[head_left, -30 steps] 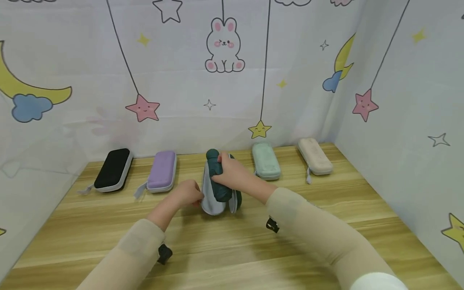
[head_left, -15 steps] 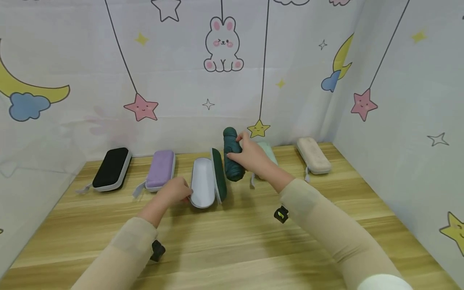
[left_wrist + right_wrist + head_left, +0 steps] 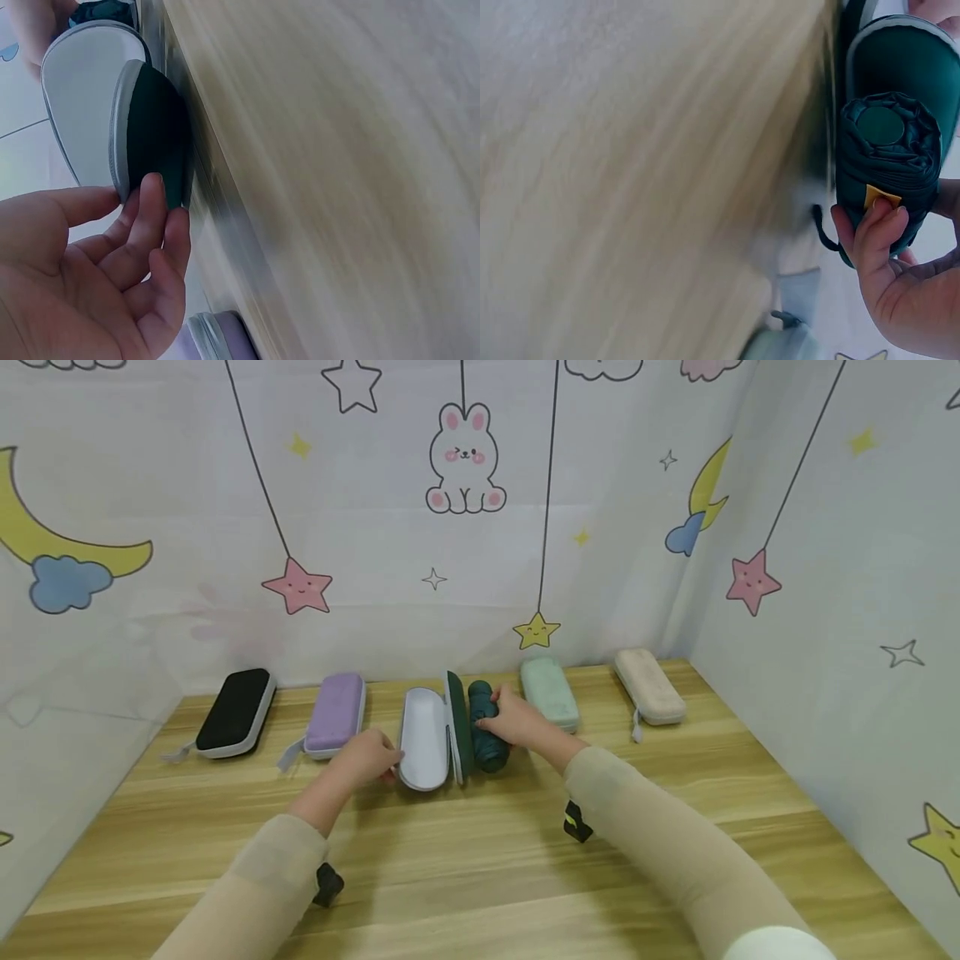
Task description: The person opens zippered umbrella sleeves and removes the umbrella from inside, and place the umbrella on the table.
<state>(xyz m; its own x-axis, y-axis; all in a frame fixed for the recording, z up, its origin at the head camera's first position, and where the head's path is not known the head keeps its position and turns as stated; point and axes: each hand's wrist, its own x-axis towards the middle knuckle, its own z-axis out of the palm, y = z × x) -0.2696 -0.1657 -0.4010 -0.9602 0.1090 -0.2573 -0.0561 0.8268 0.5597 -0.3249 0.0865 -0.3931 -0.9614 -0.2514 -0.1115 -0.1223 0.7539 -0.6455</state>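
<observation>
I see the left hand [image 3: 363, 758] pinching, the right hand [image 3: 519, 718] curled.
The left grips the edge of the open green case [image 3: 424, 739]; the right holds the folded umbrella [image 3: 491, 747] just right of the case's raised lid [image 3: 460, 731]. A mint case [image 3: 550, 692] lies behind the right wrist.

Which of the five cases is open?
The dark green case, between the purple case and the umbrella: its lid is up; the others are shut.

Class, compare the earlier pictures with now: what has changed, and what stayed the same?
The right hand has moved the green umbrella from the green case rightward, then down beside its raised lid. The left hand still pinches the case. The other four cases stayed put.
</observation>
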